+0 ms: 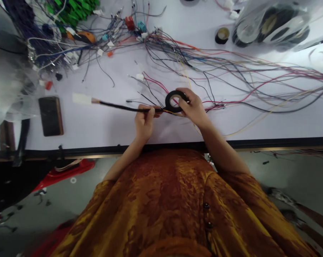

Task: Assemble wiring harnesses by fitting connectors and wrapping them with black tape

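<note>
My left hand [144,123] pinches a wire harness [118,106] whose left stretch is wrapped in black tape. A white connector [82,99] sits at the harness's left end, with a short bit of bare wires beside it. In my right hand [195,109] is a roll of black tape [170,106], held by its ring just right of my left hand and against the harness. Loose red, black and yellow wires spread out from under the roll. A small white connector [140,76] on thin wires lies behind my left hand.
A long bundle of loose wires [231,66] crosses the table behind my hands. A phone [50,116] lies at left. Green connectors [76,10] are heaped at the back left. A small tape roll [222,35] stands near a plastic bag of rolls [271,26]. The table's front edge [271,142] runs before me.
</note>
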The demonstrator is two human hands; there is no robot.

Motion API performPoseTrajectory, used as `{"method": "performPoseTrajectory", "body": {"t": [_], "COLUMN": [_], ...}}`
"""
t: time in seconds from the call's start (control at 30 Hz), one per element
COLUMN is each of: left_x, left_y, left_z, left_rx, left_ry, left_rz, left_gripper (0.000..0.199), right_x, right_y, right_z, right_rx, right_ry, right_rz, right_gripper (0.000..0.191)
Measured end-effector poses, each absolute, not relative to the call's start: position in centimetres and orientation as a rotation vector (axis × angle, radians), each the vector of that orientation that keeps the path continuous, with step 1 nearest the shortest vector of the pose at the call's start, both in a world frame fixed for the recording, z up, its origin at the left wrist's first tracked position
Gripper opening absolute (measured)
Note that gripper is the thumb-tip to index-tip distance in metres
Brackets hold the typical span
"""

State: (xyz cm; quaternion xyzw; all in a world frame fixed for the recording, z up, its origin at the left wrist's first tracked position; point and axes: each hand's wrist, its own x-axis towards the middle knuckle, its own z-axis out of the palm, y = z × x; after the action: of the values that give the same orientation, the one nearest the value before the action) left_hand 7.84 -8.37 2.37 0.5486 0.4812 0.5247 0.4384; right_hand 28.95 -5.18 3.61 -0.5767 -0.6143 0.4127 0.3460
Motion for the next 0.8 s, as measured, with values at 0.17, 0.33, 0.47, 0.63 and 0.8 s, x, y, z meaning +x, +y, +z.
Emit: {"method": "performPoseTrajectory", "body": {"t": [0.17, 0.33, 0.47, 0.63, 0.8], "left_x": [9.1, 9.8, 9.8, 10.0, 10.2], "left_y": [-7.5, -7.1, -6.5, -5.9, -7.3], "left_z": [1.4, 2.4, 3.7, 5.3, 6.2], "left_rx": [1.388, 1.347, 1.345, 1.502, 1.755], "left_ry": [1.044, 1.174, 1.27, 1.279, 1.302], "left_rz": [1.125, 1.189, 1.169, 1.083, 1.001], "left_gripper": [0.031, 0.032, 0.033, 0.026, 0.02], "right_x": [29.8, 29.4, 27.1, 23.2, 23.9], "right_y": [-6.8, -7.9, -11.5, -14.8, -14.5], "right_z": [2.3, 4.5, 5.9, 3.1, 3.0], "right_rx": [-1.517, -1.486, -1.467, -1.446, -1.396], "right_ry": [-1.339, -1.35, -1.518, -1.534, -1.694], "right_rz": [1.208, 1.224, 0.929, 0.967, 1.231], "right_gripper": [0.036, 0.041, 0.05, 0.064, 0.067]}}
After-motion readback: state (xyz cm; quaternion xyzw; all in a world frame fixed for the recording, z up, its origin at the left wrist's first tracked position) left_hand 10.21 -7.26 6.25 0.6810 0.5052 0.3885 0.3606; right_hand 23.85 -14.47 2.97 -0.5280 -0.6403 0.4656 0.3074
